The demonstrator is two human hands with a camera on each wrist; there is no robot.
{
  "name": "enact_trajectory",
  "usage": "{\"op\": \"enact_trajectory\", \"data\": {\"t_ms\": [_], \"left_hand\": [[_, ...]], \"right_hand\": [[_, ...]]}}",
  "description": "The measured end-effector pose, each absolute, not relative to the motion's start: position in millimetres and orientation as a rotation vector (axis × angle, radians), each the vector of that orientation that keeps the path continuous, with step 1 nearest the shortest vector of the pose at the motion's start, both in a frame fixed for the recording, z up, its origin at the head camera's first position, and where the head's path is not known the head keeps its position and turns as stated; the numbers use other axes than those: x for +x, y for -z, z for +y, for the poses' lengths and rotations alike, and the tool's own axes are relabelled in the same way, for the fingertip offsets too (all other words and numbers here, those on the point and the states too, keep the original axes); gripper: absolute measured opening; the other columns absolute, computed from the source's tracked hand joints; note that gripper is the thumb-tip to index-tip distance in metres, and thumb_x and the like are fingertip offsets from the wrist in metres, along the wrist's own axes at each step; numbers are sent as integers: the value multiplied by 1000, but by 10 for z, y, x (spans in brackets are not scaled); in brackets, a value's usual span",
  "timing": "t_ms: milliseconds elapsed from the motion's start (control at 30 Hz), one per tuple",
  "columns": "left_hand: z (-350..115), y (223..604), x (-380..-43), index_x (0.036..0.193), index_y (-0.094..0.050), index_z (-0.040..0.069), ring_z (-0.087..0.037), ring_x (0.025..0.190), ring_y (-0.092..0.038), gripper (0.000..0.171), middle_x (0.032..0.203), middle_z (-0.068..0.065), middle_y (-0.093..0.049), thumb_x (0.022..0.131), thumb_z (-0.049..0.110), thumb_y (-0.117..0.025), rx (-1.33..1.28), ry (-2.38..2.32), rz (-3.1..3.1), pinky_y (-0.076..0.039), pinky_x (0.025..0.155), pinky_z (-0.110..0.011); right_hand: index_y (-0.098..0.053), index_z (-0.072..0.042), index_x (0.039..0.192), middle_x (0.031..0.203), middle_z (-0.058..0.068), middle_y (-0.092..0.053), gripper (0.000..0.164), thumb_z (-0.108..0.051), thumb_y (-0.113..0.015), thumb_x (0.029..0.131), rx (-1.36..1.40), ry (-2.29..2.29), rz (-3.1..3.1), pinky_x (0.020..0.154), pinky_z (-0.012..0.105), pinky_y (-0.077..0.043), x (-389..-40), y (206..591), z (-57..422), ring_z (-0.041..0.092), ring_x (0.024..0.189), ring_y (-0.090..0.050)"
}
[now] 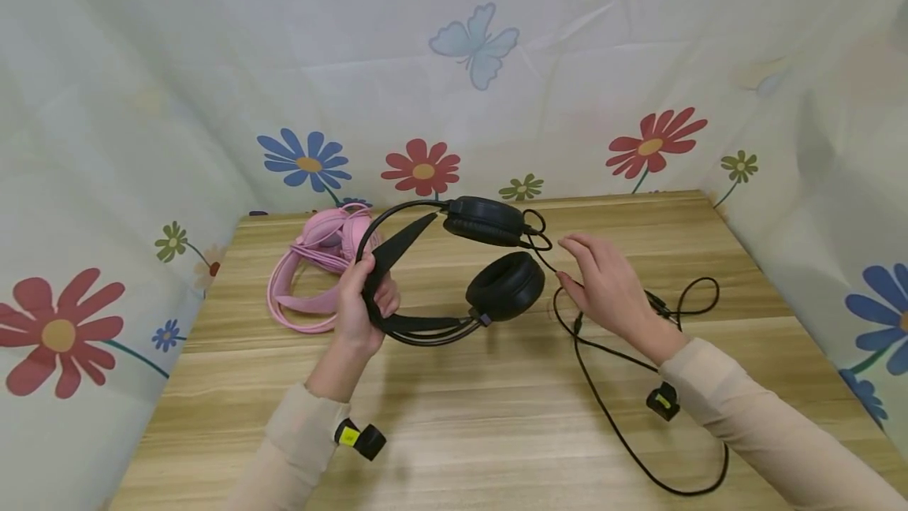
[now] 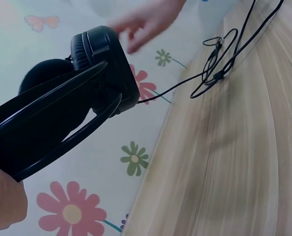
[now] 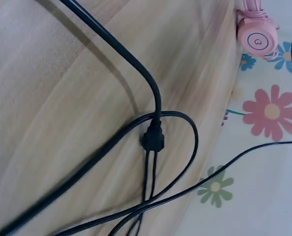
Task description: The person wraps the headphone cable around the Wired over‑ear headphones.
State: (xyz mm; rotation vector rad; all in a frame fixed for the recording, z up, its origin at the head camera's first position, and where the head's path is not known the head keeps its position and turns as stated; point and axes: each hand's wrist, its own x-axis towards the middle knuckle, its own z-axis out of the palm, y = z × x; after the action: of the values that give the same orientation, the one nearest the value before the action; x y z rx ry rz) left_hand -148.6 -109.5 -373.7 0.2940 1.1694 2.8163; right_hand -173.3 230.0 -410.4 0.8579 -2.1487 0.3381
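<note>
Black headphones (image 1: 506, 287), held over the far middle of the table (image 1: 482, 424): our left hand (image 1: 358, 307) is clamped on the headband (image 1: 404, 245), probably so both earcups (image 1: 485, 221) hang clear. Our right hand (image 1: 604, 288), fingers apart, hovers just beside the cable (image 1: 603, 408); contact we cannot tell.

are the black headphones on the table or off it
Off it: the left hand grips the black headphones by the headband, holding them above the table.

We see black headphones (image 1: 485, 223) held sideways above the tabletop (image 1: 468, 432), headband (image 1: 400, 244) leftward, both padded earcups (image 1: 505, 288) rightward, their black cable (image 3: 119, 47) looping loosely across the wood.
</note>
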Motion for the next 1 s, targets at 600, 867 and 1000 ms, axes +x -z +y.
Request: {"op": "enact_trajectory", "data": {"t_ms": [600, 867, 1000], "left_hand": [[-1237, 3444, -1426, 76, -46, 13, -11, 42, -14, 30, 52, 7, -34, 99, 16, -28, 484, -2819, 1129, -10, 40, -22], [-1369, 3212, -1438, 66, -47, 11, -11, 40, -15, 40, 51, 5, -25, 99, 20, -26, 545, -2855, 1147, -9, 39, -21], [-1402, 3166, -1440, 65, -48, 10, -11, 40, -15, 40, 52, 4, -23, 98, 23, -29, 546, -2855, 1150, -9, 39, -21]], "right_hand": [[-45, 3, 127, 102, 21, -60, 45, -19, -56, 90, 453, -515, -2919, 68, 46, -48, -1829, 4487, 2474, 32, 83, -59], [-49, -9, 78, 60, 1, -45, 20, -17, -45, 96, 482, -577, -2821, 44, 26, -30, -1882, 4356, 2547, 11, 46, -36], [-49, -8, 79, 57, 2, -41, 20, -15, -43, 97, 431, -625, -2637, 43, 26, -26, -1950, 4170, 2611, 12, 44, -31]]}}
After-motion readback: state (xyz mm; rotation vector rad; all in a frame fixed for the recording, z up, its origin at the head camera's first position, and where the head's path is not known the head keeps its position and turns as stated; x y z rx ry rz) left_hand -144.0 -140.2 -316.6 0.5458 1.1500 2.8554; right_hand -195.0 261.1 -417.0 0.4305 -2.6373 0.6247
